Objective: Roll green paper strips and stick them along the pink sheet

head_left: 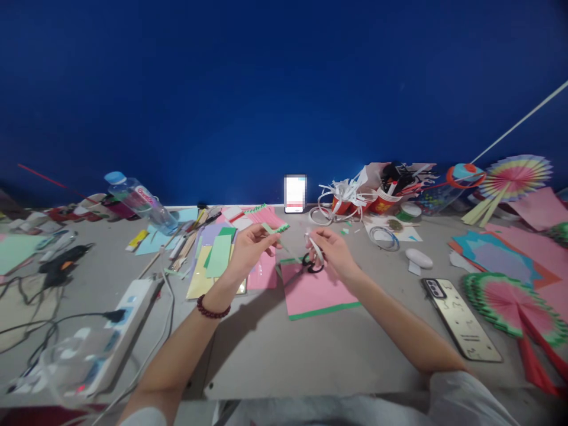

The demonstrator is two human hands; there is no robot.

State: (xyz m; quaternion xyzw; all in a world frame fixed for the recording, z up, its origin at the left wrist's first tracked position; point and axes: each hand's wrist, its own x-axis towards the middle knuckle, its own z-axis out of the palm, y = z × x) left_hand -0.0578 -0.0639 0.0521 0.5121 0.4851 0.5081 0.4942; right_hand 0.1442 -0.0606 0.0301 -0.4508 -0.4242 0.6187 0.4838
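Note:
My left hand [252, 248] pinches a narrow, pleated strip of green paper [283, 228], its fingertips closed over one end. Across a small gap, my right hand [331, 245] has its fingers closed on a thin white strip [317, 251] that curls down from the fingertips. Under the right hand lie black-handled scissors [313, 264], partly hidden, over a pink sheet [310, 296] with a green border along its front edge. Left of the scissors, pink paper and light green cards [219, 254] are partly covered by my left hand.
A phone [295, 194] leans upright against the blue wall; another phone [461, 319] lies at right beside a pleated paper fan [515, 305]. Red cups [384, 203] hold pens and white strips. At left are a plastic bottle [144, 201], a power strip [124, 331] with cables and a glue gun [66, 263].

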